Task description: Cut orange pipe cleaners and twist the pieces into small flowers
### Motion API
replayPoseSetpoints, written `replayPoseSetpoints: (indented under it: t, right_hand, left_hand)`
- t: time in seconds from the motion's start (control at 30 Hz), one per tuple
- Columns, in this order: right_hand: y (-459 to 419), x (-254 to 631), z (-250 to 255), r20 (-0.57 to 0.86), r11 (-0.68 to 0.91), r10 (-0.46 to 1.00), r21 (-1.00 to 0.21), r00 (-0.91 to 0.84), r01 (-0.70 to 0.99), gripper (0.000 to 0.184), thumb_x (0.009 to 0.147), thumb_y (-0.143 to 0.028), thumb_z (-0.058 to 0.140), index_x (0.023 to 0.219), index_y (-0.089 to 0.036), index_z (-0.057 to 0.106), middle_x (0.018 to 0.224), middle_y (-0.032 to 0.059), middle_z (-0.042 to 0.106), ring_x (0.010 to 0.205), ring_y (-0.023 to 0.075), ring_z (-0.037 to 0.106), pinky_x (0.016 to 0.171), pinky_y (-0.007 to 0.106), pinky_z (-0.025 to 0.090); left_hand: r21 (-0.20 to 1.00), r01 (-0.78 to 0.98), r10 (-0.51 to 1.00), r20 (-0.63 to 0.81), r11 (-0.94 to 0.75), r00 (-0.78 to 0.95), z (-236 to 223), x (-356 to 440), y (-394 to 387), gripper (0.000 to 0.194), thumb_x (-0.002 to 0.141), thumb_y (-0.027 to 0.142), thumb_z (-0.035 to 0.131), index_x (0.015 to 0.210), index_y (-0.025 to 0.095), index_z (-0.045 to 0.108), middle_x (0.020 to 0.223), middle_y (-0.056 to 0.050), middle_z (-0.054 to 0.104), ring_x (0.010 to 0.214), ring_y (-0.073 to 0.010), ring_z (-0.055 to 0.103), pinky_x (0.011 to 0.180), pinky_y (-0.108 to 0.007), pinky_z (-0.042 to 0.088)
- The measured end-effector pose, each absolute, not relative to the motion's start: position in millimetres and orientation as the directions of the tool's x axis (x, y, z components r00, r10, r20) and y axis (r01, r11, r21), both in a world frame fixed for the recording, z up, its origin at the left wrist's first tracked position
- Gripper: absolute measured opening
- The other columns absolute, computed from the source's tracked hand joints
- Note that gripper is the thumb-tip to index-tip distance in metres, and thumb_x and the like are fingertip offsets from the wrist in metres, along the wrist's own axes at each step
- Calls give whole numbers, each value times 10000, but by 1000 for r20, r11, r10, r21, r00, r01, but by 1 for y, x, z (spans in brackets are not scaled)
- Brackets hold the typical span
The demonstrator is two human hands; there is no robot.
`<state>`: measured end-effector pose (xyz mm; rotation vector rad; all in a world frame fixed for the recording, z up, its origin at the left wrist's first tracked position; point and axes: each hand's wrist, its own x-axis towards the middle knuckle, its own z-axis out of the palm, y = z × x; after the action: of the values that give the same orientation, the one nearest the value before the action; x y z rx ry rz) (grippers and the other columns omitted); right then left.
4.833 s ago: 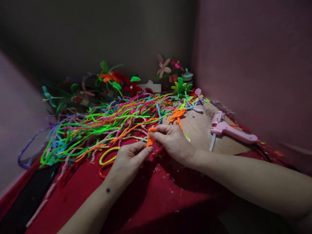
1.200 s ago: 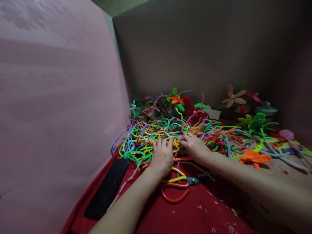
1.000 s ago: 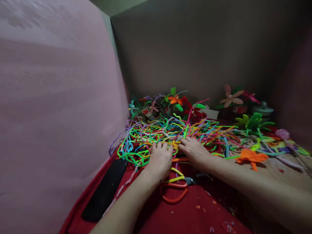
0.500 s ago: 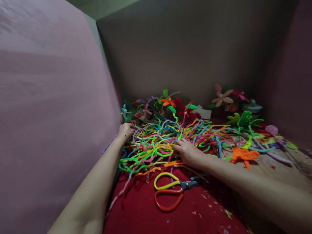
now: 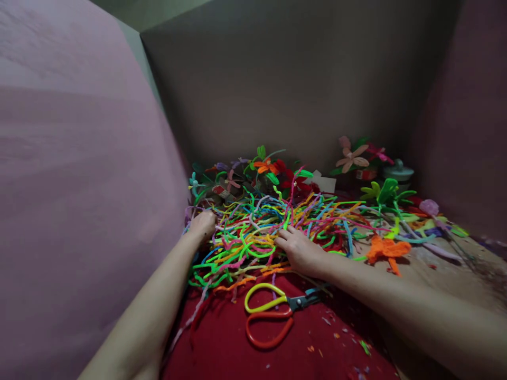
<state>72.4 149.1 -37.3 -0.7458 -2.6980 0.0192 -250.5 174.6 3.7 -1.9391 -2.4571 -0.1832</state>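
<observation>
A wide tangle of multicoloured pipe cleaners (image 5: 253, 240) lies across my lap and the surface before me. My left hand (image 5: 203, 226) is at its left edge, fingers curled down among the strands; what they grip is hidden. Near the middle of the tangle, my right hand (image 5: 299, 250) has its fingers bent and closed at the base of a green pipe cleaner (image 5: 286, 219). A pink pipe cleaner (image 5: 293, 190) rises just above it. Scissors (image 5: 291, 305) with one yellow and one red handle lie on the red cloth (image 5: 222, 343), below my right hand.
Pipe-cleaner flowers stand behind the tangle, among them an orange flower (image 5: 266, 167) and a peach flower (image 5: 351, 155). To the right are a lidded pot (image 5: 398, 171), green leaves (image 5: 388, 192) and another orange piece (image 5: 388, 250). A pink wall (image 5: 91, 211) rises close on the left.
My left hand has drawn slightly nearer to me and to the right, its fingers more tucked in. My right hand stays in place on the tangle. The whole view has shifted a little.
</observation>
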Motion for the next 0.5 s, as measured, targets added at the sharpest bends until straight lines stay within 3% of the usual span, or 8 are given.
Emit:
replayPoseSetpoints:
  t: [0.23, 0.5]
  right_hand:
    - [148, 72, -37, 307, 860, 507, -121, -805, 496, 188, 755, -146, 556, 941, -129, 581, 1012, 121, 547, 900, 230, 412, 771, 356, 354]
    - [148, 72, -37, 320, 856, 512, -113, -797, 504, 192, 737, -112, 545, 925, -120, 584, 1000, 115, 557, 888, 231, 417, 756, 347, 365]
  left_hand:
    - [344, 882, 935, 33, 322, -354, 21, -268, 160, 351, 844, 334, 554, 1146, 155, 549, 1177, -74, 561, 987, -231, 575, 794, -404, 507]
    - [704, 665, 859, 156, 250, -488, 18, -269, 151, 350, 857, 329, 537, 1162, 156, 530, 1167, -87, 561, 982, -215, 578, 808, -420, 503]
